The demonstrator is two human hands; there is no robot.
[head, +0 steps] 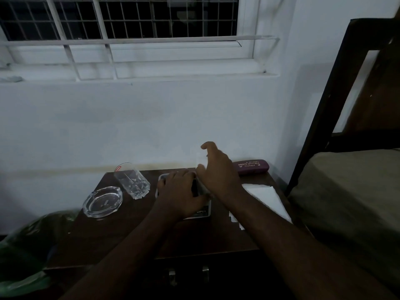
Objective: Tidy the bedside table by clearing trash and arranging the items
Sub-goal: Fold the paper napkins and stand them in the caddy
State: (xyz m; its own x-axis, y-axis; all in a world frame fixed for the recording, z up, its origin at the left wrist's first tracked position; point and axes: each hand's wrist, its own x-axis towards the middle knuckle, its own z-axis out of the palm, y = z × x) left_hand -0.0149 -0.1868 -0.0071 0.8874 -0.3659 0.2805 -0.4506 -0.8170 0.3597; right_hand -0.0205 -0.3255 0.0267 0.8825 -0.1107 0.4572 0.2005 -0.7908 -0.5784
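Note:
On the dark wooden bedside table (121,237) my left hand (179,191) lies flat on a book or tablet with a light border (201,213), covering most of it. My right hand (216,169) hovers just right of it, thumb and fingers pinching a thin white sheet (200,161) that stands up against the wall. A dark slim object (195,188) shows between the two hands. A clear drinking glass (132,182) and a glass ashtray (102,201) stand at the left. A maroon spectacle case (251,166) lies at the back right. White paper (268,201) lies at the right.
A green plastic bag (23,252) hangs beside the table's left edge. A bed with a dark frame (324,105) and mattress (346,202) stands close on the right. The table's drawer handles (188,274) show at the front. A barred window is above.

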